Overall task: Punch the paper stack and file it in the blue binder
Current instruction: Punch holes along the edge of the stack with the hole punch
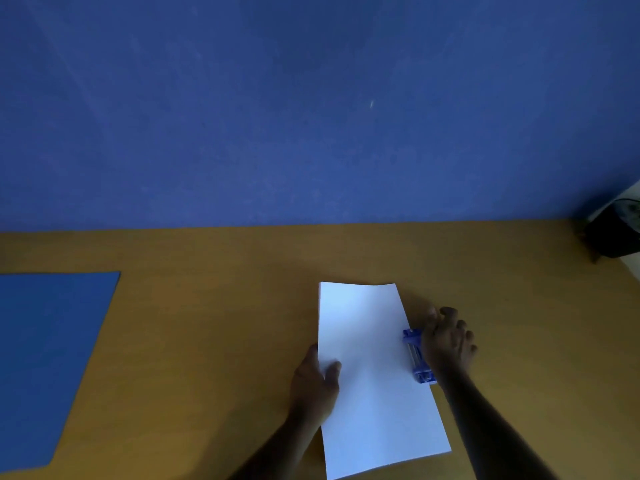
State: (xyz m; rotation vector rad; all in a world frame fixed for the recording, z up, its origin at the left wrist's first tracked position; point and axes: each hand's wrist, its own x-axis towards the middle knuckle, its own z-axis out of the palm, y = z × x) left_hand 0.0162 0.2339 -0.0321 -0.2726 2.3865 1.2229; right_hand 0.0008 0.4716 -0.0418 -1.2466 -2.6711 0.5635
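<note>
Observation, head view. Lighting dim; blue wall (311, 116) fills the upper half of the view.

Paper stack (374, 372): white, lying flat on the brown surface (207, 323), right of centre and close to the near edge. Long axis runs away from the person, far end tilted slightly left. Far short edge shows a slight wave.

Hole punch (417, 356): blue with a metal middle section, sitting at the right long edge of the stack, roughly halfway along it. The stack's edge meets the punch; whether it is inside the slot cannot be told.

Right hand (446, 341): laid over the top of the punch from the right side, fingers spread and curled down over it, palm on the body. It covers most of the punch. Whether it is pressing cannot be told.

Left hand (317, 379): at the left long edge of the stack, holding it. Thumb lies on top of the paper, the remaining fingers are hidden under or behind the edge.

Blue binder (52, 358): closed, flat on the surface at far left, well apart from stack and hands, partly cut by the frame edge.

Dark object (613, 237): far right corner of the surface, against the wall; too dim to identify.
</note>
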